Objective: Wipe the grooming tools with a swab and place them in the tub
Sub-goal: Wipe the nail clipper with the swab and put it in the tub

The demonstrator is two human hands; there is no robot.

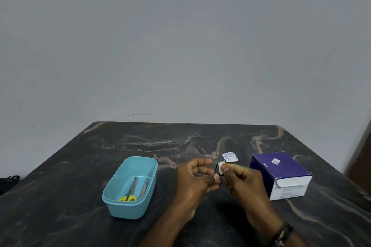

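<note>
**Wiping a small tool above the table**

Head view. Holding a small dark tool between them, both hands meet over the middle of the dark marbled table. Left hand: fingers curled, thumb and fingertips pinching the tool's lower end. Upper fingers are stretched toward the tool. Right hand: thumb and forefinger pinching a white swab against the tool; remaining fingers are folded under. Tool is mostly hidden by swab and fingers; its kind cannot be told. A dark band sits on the right wrist.

Tub: light blue, rounded, open, standing on the table left of the hands, apart from them. Inside lie scissors with yellow handles toward the near end, and a second slim metal tool beside them, blurred.

Torn wrapper: white with small print, flat on the table just beyond the hands. Box: purple top, white front, right of the hands, near the wrapper but not touching it.

Grey wall behind the table.
</note>
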